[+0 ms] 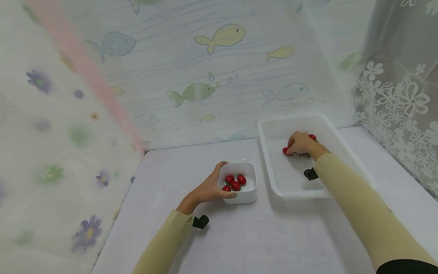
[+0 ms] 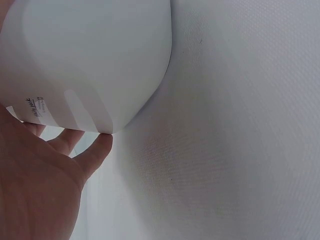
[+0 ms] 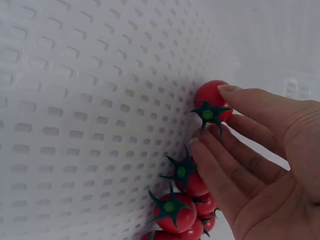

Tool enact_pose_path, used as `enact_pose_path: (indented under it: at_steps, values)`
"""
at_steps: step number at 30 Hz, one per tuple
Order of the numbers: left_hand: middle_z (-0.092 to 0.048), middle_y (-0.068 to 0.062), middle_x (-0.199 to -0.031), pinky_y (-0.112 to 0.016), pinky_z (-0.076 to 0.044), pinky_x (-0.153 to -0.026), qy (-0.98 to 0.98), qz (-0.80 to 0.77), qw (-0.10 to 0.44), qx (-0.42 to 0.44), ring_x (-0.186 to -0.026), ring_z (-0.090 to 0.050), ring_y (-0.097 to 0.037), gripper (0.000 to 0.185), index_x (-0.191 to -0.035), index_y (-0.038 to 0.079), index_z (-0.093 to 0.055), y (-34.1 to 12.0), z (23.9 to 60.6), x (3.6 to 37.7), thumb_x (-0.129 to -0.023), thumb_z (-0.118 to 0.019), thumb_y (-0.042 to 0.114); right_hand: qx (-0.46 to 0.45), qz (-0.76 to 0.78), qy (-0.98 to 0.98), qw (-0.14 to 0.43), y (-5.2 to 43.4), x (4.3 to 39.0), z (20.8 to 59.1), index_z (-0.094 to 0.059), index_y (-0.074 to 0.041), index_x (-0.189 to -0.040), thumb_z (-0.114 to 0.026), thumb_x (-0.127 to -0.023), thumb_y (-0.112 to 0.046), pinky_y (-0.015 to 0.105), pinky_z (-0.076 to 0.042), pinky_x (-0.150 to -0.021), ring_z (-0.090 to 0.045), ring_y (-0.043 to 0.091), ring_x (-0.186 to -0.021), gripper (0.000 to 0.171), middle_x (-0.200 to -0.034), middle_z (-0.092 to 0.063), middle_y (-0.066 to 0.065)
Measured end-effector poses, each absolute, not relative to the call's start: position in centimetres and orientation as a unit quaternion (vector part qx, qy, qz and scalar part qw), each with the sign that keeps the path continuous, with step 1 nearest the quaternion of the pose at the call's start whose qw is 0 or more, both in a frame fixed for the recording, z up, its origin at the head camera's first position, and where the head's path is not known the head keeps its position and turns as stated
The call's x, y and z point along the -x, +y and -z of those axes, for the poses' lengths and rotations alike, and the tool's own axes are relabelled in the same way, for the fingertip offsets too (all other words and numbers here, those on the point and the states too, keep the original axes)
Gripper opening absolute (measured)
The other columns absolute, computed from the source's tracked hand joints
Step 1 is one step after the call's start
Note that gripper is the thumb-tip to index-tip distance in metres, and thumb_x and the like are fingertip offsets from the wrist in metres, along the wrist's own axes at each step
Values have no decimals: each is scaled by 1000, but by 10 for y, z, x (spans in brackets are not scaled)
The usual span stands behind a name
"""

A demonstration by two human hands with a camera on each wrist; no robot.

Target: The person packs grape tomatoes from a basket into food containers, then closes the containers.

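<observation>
My left hand grips a small white square box by its left side, thumb at the front and fingers round the back. Inside the box lie several red cherry tomatoes. Over in a white perforated basket, my right hand pinches a single cherry tomato between thumb and fingers. Its green stem end shows in the right wrist view. Just below those fingers, more cherry tomatoes with green calyxes lie bunched on the basket floor. From the left wrist, the box's side fills the upper left.
Both containers stand on a white-covered table, the basket to the right of the box. A fish-patterned curtain hangs behind the table. Flowered sheeting is at the left, and lace fabric at the right.
</observation>
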State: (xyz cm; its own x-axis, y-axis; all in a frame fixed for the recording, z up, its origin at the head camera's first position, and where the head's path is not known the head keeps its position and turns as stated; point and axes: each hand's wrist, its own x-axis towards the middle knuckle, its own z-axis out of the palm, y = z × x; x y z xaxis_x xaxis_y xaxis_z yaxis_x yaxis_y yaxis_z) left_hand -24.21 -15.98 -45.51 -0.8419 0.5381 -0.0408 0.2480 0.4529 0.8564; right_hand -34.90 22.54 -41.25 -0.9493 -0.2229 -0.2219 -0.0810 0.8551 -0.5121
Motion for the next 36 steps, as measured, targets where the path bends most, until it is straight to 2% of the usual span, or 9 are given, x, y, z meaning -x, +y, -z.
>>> enact_pose_path:
  at_steps: [9, 15, 20, 22, 30, 36]
  values:
    - [-43, 3, -146, -51, -39, -113, 838, -467, 158, -233, -136, -42, -19, 108, -156, 25, -18, -159, 458, 241, -76, -89, 38, 87, 260, 951, 142, 227, 354, 423, -67, 6, -107, -76, -89, -19, 39, -53, -73, -60, 31, -86, 32, -106, -66, 21]
    - [-43, 2, -147, -53, -38, -113, 835, -470, 156, -239, -136, -42, -20, 107, -157, 23, -18, -158, 459, 240, -77, -88, 37, 101, 244, 956, 130, 229, 355, 426, -67, 7, -105, -77, -88, -19, 45, -51, -83, -59, 35, -97, 33, -106, -66, 22]
    - [-43, 1, -147, -53, -38, -114, 836, -469, 158, -236, -136, -42, -20, 106, -156, 23, -18, -157, 456, 240, -77, -88, 35, 96, 262, 948, 151, 231, 355, 419, -65, 9, -109, -78, -89, -18, 35, -53, -72, -64, 27, -85, 36, -103, -67, 21]
    - [-43, 0, -147, -53, -38, -114, 838, -468, 155, -234, -136, -42, -21, 105, -156, 24, -18, -157, 454, 240, -77, -88, 34, 87, 274, 944, 160, 232, 355, 416, -64, 9, -112, -78, -89, -19, 33, -53, -72, -66, 25, -84, 38, -104, -67, 21]
    - [-43, -1, -147, -52, -38, -114, 836, -473, 155, -232, -137, -42, -22, 104, -155, 24, -19, -158, 452, 240, -78, -88, 31, 107, 309, 930, 168, 235, 347, 396, -63, 11, -117, -75, -92, -16, 49, -56, -87, -69, 33, -93, 38, -109, -69, 23]
    - [-40, -7, -152, -56, -35, -115, 834, -473, 162, -233, -141, -39, -28, 106, -158, 20, -16, -158, 452, 241, -79, -87, 27, 119, 302, 932, 163, 237, 339, 385, -64, 9, -119, -75, -93, -20, 47, -55, -88, -67, 32, -95, 40, -112, -68, 22]
